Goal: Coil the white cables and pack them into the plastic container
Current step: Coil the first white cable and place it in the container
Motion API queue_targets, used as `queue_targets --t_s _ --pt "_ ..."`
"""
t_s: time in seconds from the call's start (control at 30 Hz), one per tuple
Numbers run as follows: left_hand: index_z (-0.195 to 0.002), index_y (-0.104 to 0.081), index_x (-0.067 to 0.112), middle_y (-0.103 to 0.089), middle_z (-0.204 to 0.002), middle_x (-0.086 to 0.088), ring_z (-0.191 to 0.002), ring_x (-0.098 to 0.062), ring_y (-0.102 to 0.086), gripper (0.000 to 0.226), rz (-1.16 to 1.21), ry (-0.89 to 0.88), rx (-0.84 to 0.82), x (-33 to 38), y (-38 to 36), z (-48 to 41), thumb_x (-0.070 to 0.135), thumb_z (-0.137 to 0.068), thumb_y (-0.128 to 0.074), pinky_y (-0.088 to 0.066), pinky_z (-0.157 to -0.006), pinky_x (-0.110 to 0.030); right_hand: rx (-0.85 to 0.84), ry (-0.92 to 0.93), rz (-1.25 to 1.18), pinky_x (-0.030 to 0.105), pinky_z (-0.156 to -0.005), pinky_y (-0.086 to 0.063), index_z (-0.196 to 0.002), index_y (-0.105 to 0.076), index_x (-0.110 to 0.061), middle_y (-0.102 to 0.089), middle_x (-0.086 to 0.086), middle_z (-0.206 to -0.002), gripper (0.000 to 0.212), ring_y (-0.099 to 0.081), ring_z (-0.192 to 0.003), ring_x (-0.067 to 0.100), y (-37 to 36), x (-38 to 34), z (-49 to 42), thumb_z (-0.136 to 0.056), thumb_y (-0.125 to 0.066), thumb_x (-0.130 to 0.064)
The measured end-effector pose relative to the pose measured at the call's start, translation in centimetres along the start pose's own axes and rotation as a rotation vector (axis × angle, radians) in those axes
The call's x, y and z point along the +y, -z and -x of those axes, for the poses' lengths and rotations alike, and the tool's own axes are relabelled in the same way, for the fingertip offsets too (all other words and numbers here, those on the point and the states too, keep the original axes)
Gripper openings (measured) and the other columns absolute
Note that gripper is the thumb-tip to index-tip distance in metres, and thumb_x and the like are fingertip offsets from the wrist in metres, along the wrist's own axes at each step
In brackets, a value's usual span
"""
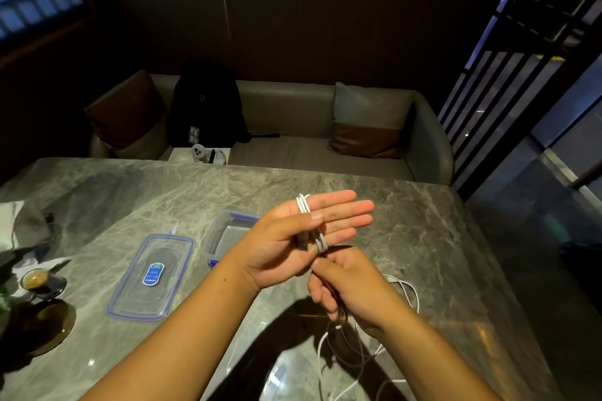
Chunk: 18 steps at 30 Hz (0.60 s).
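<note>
The left hand (286,238) was held above the bench (407,221), palm up, its four fingers straight and pointing right. Several turns of the white cable (304,205) were wound around those fingers near their base. The thumb pressed down across the turns and pinned them, together with a grey plug end, against the fingers. The right hand (351,286) lay just below and nearer the person. Its fingers were curled loosely around the strand that ran down from the coil. From under that hand the slack (325,355) fell to the bench and lay there in loose, overlapping loops at the near right.

The plastic container (216,231) stood open on the bench, just left of the left hand and partly hidden behind its wrist; blue clips showed on its rim. Its clear lid (153,277), blue-edged and bearing a blue label, lay flat on the bench beside it, farther left. A small cup (34,280) of dark drink on a saucer stood near the left edge.

The bench top was grey veined stone with a glossy finish. Behind it ran a grey sofa (293,114) carrying a black backpack (208,104) and brown and grey cushions. The room was dim, with dark walls and a slatted screen (508,75) on the right.
</note>
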<state>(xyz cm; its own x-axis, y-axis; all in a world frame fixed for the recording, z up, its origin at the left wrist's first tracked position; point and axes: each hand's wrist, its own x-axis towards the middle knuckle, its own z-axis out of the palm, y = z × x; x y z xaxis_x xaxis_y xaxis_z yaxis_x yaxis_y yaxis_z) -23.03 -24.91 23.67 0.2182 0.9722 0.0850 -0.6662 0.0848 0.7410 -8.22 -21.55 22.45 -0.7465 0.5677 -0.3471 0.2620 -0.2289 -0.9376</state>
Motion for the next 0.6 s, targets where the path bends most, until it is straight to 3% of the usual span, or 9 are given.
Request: queue_targets --t_s 0.23,0.4,0.6 --pt "-0.145 -0.034 -0.009 -0.044 -0.146 -0.030 -0.138 -0.041 -0.042 0.047 0.000 -0.010 0.080 -0.4 0.9 0.2 0.000 -0.098 -0.035 -0.031 -0.117 -0.045 -0.149 -0.053 0.072 0.021 -0.039 -0.041 -0.098 -0.066 0.004 -0.063 0.009 -0.057 0.019 -0.048 -0.036 0.011 0.4 -1.5 3.1 -0.098 -0.057 -0.012" --pt "-0.145 -0.033 -0.009 -0.045 -0.146 -0.030 -0.138 -0.041 -0.043 0.048 -0.036 0.037 0.131 -0.5 1.9 0.8 0.000 -0.098 -0.036 -0.031 -0.117 -0.046 -0.151 -0.010 0.060 0.017 -0.037 -0.034 -0.096 -0.070 -0.004 -0.059 0.003 -0.053 0.023 -0.040 -0.038 0.009 1.3 -2.9 4.9 -0.084 -0.066 -0.023" --pt "-0.146 -0.032 -0.009 -0.043 -0.147 -0.031 -0.139 -0.043 -0.041 0.048 -0.030 0.078 0.078 -0.8 1.8 1.0 0.001 -0.099 -0.035 -0.030 -0.117 -0.048 -0.183 0.080 0.133 0.020 -0.043 -0.039 -0.089 -0.074 -0.013 -0.059 0.005 -0.053 0.011 -0.045 -0.045 0.016 2.5 -4.0 6.0 -0.085 -0.066 -0.021"
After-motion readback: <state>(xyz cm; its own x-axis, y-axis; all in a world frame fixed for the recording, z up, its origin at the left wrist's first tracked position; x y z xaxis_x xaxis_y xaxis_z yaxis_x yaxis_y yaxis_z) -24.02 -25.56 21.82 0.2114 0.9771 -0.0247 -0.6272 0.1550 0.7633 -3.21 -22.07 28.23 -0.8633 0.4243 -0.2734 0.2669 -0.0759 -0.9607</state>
